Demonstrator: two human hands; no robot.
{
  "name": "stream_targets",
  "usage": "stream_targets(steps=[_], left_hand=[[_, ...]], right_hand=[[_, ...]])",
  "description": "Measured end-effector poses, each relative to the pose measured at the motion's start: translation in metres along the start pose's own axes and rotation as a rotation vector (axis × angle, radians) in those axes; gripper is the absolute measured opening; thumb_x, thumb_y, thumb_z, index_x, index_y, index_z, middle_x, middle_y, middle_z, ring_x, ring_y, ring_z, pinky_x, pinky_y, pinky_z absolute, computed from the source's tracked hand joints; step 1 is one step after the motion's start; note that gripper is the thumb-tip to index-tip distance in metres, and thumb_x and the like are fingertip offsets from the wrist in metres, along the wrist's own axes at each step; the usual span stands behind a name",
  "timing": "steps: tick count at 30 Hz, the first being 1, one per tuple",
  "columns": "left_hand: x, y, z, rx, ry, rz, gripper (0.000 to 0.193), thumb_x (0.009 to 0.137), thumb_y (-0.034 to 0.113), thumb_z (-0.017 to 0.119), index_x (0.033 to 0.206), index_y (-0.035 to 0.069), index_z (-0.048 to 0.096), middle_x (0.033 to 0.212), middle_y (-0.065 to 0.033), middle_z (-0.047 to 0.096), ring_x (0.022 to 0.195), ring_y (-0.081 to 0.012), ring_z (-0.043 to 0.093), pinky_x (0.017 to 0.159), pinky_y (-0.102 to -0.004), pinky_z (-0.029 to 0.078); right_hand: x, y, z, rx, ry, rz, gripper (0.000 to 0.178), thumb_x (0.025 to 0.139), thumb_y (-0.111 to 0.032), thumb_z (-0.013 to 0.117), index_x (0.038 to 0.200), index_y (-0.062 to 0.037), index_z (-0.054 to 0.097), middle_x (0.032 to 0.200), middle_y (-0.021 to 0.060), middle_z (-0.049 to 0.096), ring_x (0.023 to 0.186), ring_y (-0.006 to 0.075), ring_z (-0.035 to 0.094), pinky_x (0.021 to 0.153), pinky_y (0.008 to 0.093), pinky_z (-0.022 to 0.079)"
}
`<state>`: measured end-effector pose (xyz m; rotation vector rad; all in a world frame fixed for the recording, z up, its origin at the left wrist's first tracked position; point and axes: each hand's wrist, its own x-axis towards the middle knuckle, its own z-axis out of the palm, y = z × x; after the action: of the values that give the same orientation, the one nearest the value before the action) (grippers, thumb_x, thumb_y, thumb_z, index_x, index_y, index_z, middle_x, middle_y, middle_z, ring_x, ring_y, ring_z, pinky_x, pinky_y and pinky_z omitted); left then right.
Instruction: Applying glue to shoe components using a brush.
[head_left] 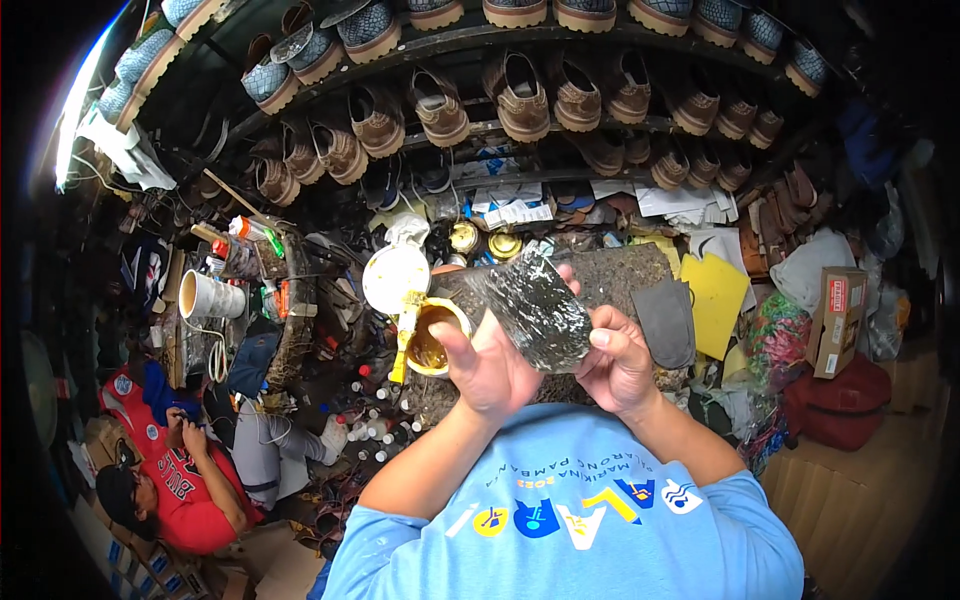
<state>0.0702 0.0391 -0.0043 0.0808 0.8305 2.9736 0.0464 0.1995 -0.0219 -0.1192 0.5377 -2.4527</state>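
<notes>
Both my hands hold a curved black sheet [548, 312] streaked with white, over the workbench. My left hand [492, 372] supports it from below, thumb spread away and fingertips showing past the far edge. At the near right edge, my right hand [622, 358] pinches it between thumb and fingers. Left of the sheet stands an open can [462, 318] with amber, glue-like stuff inside. A yellow-crusted brush [404, 340] rests along its left rim. Beyond it lies a round white lid [397, 278]. Dark grey sole-shaped pieces [665, 322] lie to the right of my right hand.
Shelves of brown shoes [523, 100] span the far side. Small bottles [385, 410] crowd the floor at left, near a seated person in red [190, 490]. A yellow sheet [712, 300], cardboard box [838, 322] and red bag [838, 400] are at right. A white cup [212, 297] lies left.
</notes>
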Motion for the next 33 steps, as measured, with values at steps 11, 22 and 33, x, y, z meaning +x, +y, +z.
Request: stream_targets(steps=[11, 22, 33], left_hand=[[0.026, 0.01, 0.001, -0.341, -0.08, -0.036, 0.115, 0.071, 0.089, 0.061, 0.159, 0.024, 0.025, 0.145, -0.0249, 0.048, 0.127, -0.0418, 0.055, 0.107, -0.0645, 0.045], [0.028, 0.014, 0.002, -0.163, 0.291, 0.008, 0.1, 0.073, 0.085, 0.064, 0.138, 0.011, 0.044, 0.13, -0.0213, 0.059, 0.115, -0.033, 0.063, 0.099, -0.0629, 0.051], [0.031, 0.0, -0.002, -0.009, 0.542, 0.01, 0.082, 0.075, 0.075, 0.071, 0.128, 0.017, 0.046, 0.126, -0.0109, 0.06, 0.119, -0.0285, 0.059, 0.103, -0.0607, 0.048]], right_hand=[[-0.01, 0.002, 0.001, -0.348, 0.259, 0.033, 0.013, 0.099, -0.012, 0.064, 0.102, 0.0001, 0.067, 0.09, 0.009, 0.071, 0.077, 0.0156, 0.071, 0.062, 0.0251, 0.059], [-0.014, -0.004, 0.002, -0.325, 0.39, -0.055, 0.033, 0.101, -0.012, 0.061, 0.128, 0.006, 0.061, 0.113, 0.0143, 0.068, 0.086, 0.0189, 0.071, 0.067, 0.027, 0.06], [-0.005, 0.01, 0.016, -0.714, 0.415, -0.08, 0.107, 0.082, -0.025, 0.086, 0.156, 0.0063, 0.015, 0.148, 0.0253, 0.029, 0.121, 0.0244, 0.047, 0.097, 0.0347, 0.052]])
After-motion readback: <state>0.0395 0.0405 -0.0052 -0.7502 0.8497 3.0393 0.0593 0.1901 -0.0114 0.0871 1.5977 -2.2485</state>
